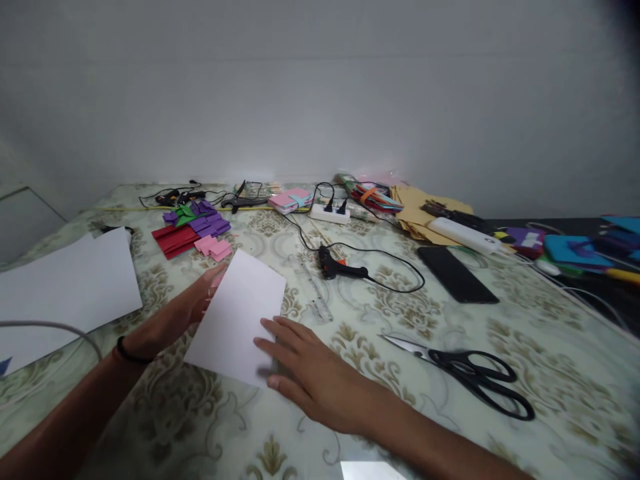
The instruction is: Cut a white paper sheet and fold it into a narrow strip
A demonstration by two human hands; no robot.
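A piece of white paper [240, 313] is tilted in front of me, over the patterned tablecloth. My left hand [200, 293] grips it at its left edge, with most of the fingers hidden behind the sheet. On the paper's right side rests my right hand [310, 373], its fingers stretched out and apart, the thumb near the lower right corner. Just beyond the left hand lie pink folded paper pieces [213, 247], beside purple paper strips [210, 223] and a red folded paper [175, 240].
Large white sheets [70, 287] lie at left. A black glue gun [340, 263] with its cord is ahead, near a white power strip [330, 213]. Black-handled scissors [465, 370] and a black phone [456, 273] lie at right. Brown paper [425, 207] is piled farther back.
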